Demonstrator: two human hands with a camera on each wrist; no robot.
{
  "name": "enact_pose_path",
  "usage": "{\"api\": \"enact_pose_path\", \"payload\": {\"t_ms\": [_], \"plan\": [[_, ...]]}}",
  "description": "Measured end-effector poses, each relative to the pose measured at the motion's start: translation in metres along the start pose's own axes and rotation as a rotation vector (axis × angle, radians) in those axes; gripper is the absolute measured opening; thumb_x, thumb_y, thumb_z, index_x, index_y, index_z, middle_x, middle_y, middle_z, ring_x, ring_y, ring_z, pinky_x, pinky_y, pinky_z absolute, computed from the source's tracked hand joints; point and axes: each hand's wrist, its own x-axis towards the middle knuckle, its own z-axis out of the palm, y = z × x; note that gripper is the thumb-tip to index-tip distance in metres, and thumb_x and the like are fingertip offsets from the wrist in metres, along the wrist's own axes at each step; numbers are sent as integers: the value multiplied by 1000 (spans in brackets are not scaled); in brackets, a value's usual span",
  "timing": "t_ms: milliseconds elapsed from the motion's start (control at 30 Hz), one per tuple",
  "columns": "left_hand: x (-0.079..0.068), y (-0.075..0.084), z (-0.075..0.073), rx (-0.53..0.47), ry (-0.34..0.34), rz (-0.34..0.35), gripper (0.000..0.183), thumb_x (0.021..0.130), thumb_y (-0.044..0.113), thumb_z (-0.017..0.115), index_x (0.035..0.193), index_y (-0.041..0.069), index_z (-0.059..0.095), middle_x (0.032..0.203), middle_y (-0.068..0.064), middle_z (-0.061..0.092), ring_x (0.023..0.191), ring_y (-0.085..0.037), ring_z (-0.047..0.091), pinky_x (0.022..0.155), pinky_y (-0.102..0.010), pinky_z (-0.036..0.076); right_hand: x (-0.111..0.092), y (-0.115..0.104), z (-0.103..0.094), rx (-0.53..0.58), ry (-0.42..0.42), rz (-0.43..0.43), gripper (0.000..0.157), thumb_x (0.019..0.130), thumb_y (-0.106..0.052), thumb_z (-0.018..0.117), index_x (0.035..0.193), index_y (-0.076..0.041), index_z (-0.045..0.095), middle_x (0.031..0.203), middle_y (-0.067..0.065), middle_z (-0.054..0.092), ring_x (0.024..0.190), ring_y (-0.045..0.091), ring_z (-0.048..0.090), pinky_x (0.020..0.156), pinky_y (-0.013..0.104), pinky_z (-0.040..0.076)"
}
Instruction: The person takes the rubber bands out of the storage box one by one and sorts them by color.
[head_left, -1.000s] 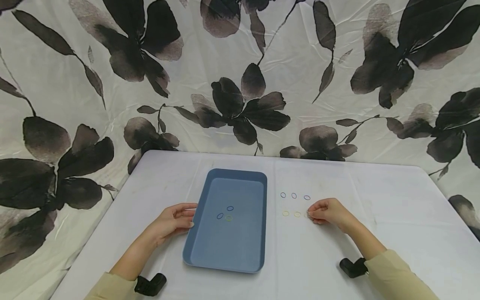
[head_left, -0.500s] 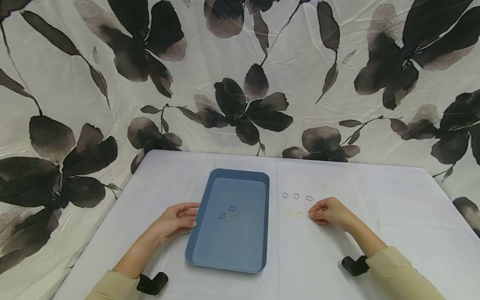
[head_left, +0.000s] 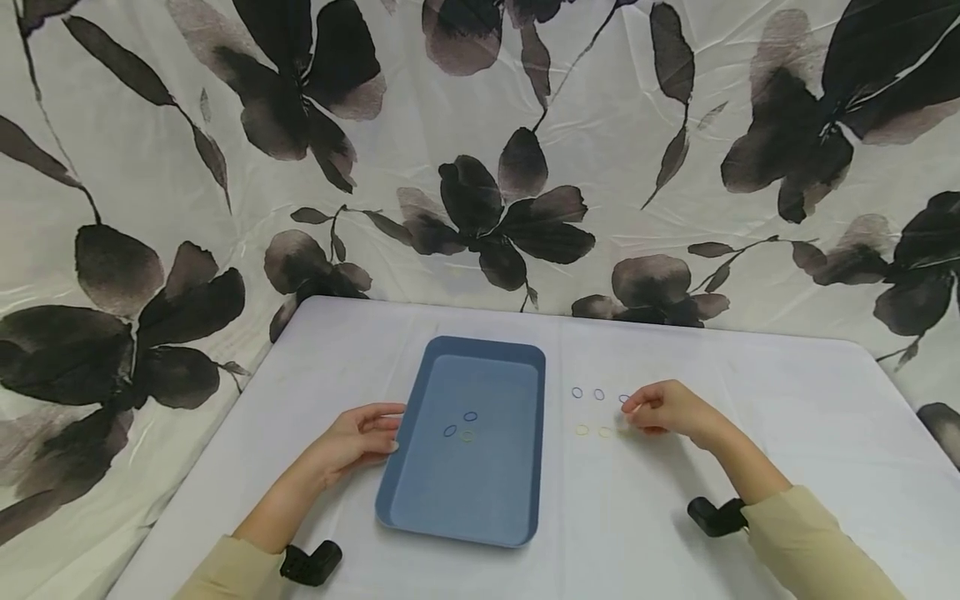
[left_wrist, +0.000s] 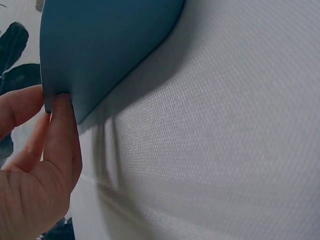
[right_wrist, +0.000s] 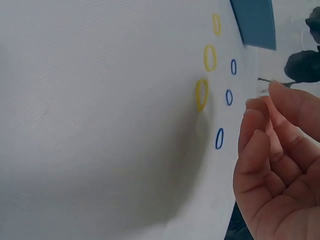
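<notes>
In the head view my left hand (head_left: 360, 437) holds the left rim of a blue rectangular tray (head_left: 457, 508). The left wrist view has the rim of the tray (left_wrist: 100, 45) between the thumb and fingers. My right hand (head_left: 671, 410) is raised a little over the table, fingers loosely bent, with no object visible between thumb and fingertips. Beneath it lie thin rings like small rubber bands: a row of three blue rings (right_wrist: 229, 97) and a row of three yellow rings (right_wrist: 201, 95). Inside the tray are two blue rings (head_left: 470, 416) and one yellow ring (head_left: 467, 437).
A white cloth covers the table (head_left: 622, 517). Behind it hangs a floral curtain (head_left: 660, 150). Black wrist-worn devices (head_left: 311, 564) sit at both sleeves, close to the tabletop.
My right hand has lifted off the nearest yellow ring and shifted slightly away toward the blue row. The left hand stays on the tray's rim. The head view has shifted slightly.
</notes>
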Motion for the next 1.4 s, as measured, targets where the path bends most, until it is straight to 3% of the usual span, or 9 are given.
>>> {"api": "enact_pose_path", "payload": {"t_ms": [500, 933, 1300, 1400], "plan": [[5, 3, -1, 17, 3, -7, 64, 80, -8, 62, 137, -10, 35, 122, -23, 53, 100, -17, 60, 76, -26, 52, 23, -43, 0, -26, -76, -67, 27, 85, -8, 64, 105, 10, 62, 78, 6, 64, 70, 17, 56, 69, 34, 52], [3, 4, -2, 28, 0, -8, 64, 79, -7, 63, 137, -10, 34, 123, -24, 52, 100, -17, 59, 76, -26, 52, 47, -71, 22, 16, -120, -91, 28, 84, -7, 65, 105, 10, 62, 74, 4, 64, 68, 17, 57, 68, 33, 52], [3, 1, -4, 19, -34, 7, 65, 80, -6, 64, 137, -12, 33, 121, -23, 54, 99, -15, 60, 75, -26, 52, 59, -90, 36, 34, -117, -94, 26, 84, -8, 66, 104, 7, 64, 81, 6, 67, 71, 17, 60, 73, 39, 53], [3, 1, -5, 15, -34, 5, 65, 80, -6, 64, 137, -12, 33, 119, -21, 55, 97, -14, 60, 74, -25, 52, 62, -94, 41, 51, -122, -106, 27, 84, -8, 67, 105, 8, 63, 83, 5, 68, 71, 16, 61, 72, 36, 53]]}}
